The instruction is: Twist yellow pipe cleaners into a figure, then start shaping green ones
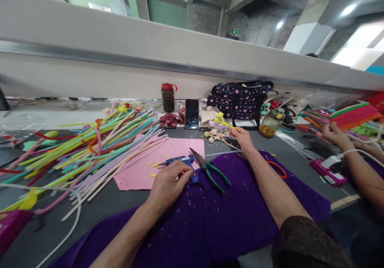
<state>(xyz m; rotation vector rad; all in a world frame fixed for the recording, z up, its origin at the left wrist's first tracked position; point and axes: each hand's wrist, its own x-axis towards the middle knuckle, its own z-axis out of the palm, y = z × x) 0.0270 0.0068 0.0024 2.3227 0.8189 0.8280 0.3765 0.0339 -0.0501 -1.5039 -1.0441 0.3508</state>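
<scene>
Yellow flowers (221, 120) are pinched in the right hand (243, 139); left hand's (168, 182) grip, over a glue gun (182, 159), is unclear.

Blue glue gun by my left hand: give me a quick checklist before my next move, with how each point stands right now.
1. Nozzle of the glue gun aimed away from both hands: ok, it points left, over the pink sheet.
2. Left hand gripping the glue gun firmly: cannot tell; the fingers curl at it, their hold hidden.
3. Yellow flower held: ok, in the right hand.
4. Pliers well clear of the glue gun: not ok, they lie right beside it.
5. Pink sheet free of scraps: not ok, yellow bits lie on it.
6. Glue gun hot: cannot tell.
</scene>
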